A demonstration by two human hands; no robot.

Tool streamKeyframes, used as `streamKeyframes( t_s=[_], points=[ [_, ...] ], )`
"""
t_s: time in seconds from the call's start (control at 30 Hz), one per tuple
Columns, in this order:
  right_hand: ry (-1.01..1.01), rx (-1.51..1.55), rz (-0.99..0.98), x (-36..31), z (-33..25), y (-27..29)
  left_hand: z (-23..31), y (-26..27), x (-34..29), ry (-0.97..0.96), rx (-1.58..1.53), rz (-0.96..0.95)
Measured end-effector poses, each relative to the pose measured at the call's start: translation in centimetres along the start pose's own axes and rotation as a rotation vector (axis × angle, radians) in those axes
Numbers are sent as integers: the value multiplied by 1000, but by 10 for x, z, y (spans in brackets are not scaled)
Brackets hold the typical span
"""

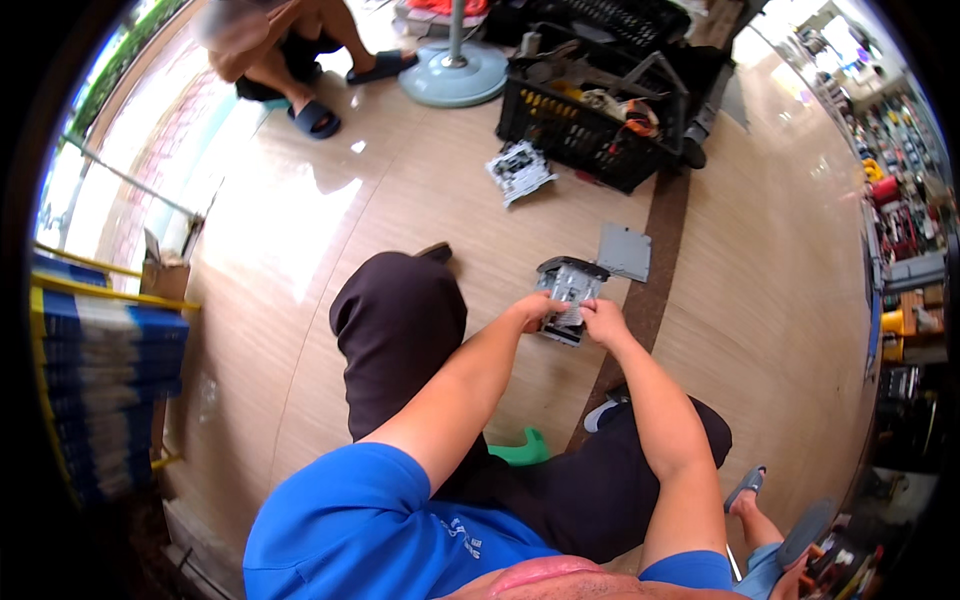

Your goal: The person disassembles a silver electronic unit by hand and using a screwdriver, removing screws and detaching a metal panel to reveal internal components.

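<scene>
We grip a small grey metal device with both hands over the tan floor: our left hand closed on its near left edge, our right hand pinching its near right side. The device sits above our knees, black trim along its top. Just beyond it to the right a flat grey plate lies on the floor. Farther beyond, a loose circuit module rests beside a black plastic crate crammed with parts. Left of the crate stands a fan's round base. Well beyond and left of the device, another person's sandalled feet show. A green object peeks between our legs, nearer than the device.
</scene>
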State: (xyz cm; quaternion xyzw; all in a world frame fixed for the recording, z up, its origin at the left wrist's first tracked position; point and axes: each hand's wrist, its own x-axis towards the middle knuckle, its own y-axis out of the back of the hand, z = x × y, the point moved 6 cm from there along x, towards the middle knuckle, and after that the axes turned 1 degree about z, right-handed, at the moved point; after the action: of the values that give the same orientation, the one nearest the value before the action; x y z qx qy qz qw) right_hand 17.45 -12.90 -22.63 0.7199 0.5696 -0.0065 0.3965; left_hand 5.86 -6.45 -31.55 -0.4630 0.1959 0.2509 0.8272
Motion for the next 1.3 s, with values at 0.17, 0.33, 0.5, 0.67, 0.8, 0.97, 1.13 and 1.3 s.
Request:
streamKeyframes(
  t_s=[0.17,0.33,0.5,0.67,0.8,0.97,1.13,1.3],
  points=[
    [61,-258,126,-22,-31,22,-1,12,-4,52,58,210],
    [255,-402,152,-33,-67,39,8,62,-23,-90,97,582],
    [270,-479,158,-63,-95,63,27,50,-48,-151,178,615],
    [461,-527,219,-87,-135,80,75,-16,-68,-251,166,432],
    [509,-377,376,-116,-154,111,121,-103,-99,-341,338,192],
    [555,-223,556,-146,-169,157,180,-173,-132,-437,615,48],
    [535,-167,661,-163,-170,190,225,-228,-190,-621,577,-45],
    [549,-146,736,-166,-164,210,213,-323,-297,-883,444,-592]
  ],
)
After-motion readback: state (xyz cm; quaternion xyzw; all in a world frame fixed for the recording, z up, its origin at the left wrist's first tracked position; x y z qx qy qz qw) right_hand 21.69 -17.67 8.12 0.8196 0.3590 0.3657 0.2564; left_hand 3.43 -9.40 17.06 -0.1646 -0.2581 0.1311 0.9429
